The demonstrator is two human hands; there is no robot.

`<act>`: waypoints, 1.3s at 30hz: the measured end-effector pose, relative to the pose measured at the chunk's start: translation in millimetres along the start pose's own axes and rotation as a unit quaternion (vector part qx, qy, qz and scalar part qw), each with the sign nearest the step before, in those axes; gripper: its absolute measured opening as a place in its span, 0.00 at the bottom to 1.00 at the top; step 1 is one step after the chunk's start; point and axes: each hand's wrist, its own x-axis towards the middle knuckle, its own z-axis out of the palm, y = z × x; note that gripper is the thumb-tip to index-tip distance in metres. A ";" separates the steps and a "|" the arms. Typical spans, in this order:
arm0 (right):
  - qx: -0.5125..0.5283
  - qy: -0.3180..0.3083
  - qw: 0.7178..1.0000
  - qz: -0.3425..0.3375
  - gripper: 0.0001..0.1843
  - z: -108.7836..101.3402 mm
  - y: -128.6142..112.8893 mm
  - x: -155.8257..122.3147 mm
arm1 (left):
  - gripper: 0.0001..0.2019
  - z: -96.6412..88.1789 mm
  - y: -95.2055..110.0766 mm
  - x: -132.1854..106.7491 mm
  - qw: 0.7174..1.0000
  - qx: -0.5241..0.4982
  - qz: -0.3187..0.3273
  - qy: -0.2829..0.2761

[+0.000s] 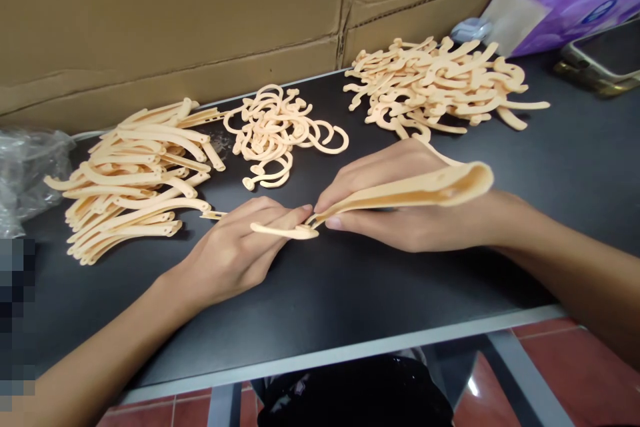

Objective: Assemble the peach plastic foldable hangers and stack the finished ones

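My left hand (245, 240) is closed, its fingertips meeting those of my right at the middle of the table. Along its fingers lies a slim cream plastic piece (285, 232), its rounded tip pointing left. My right hand (400, 200) is closed around a longer cream plastic hanger arm (415, 192), whose wide hollow end points right towards the wrist. The narrow ends come together between the fingertips; the joint there is partly hidden. Behind my right hand another thin cream strip (435, 150) shows, and I cannot tell whether it belongs to the held parts.
Long curved hanger arms (145, 173) are heaped at the left. Cream hooks (275, 127) lie in the middle, and more curved arms (435, 83) at the back right. A cardboard box (175, 20), purple tissue pack (575, 7), phone (605, 53) and clear plastic bag (30, 167) surround them.
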 end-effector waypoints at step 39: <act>0.080 0.043 0.995 -0.033 0.07 6.9 12.1 -0.6 | 0.19 -1.7 3.1 2.6 0.997 -0.038 -0.015 0.062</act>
